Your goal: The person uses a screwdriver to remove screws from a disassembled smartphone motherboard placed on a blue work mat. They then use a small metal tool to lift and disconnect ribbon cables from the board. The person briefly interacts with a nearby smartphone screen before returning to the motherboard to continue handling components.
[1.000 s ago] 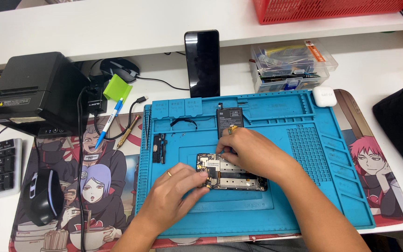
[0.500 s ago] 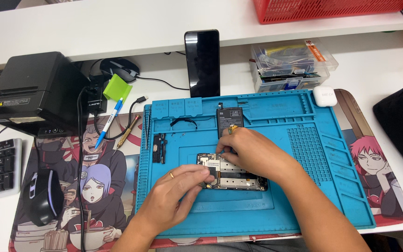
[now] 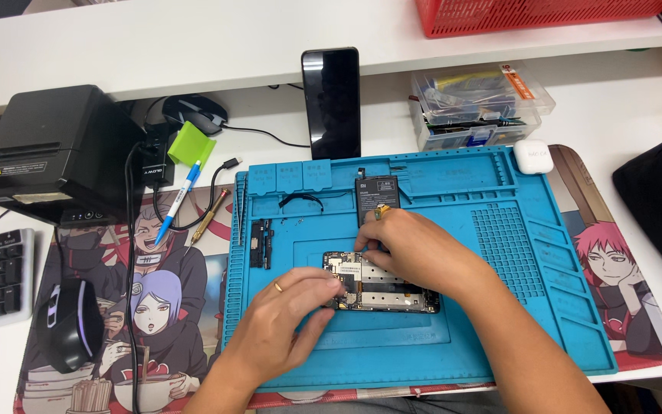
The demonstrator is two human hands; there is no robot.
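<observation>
Lying on the blue silicone repair mat [image 3: 499, 322], the opened black smartphone with exposed circuit boards [image 3: 392, 291] sits directly under both hands. Since a second ago, little has changed (the left fingers have curled slightly closer). The left hand [image 3: 285, 326] pinches narrowly at the phone's left end; the right hand [image 3: 415, 249] presses fingertips on its upper edge, beside a loose black battery [image 3: 377, 195].

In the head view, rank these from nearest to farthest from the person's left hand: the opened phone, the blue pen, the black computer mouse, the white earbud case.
From the left hand:
1. Opened phone, touched by its fingertips on the blue mat.
2. Blue pen, up and left, off the mat.
3. Black computer mouse, far left; close to the pen's distance.
4. White earbud case, upper right corner.
</observation>
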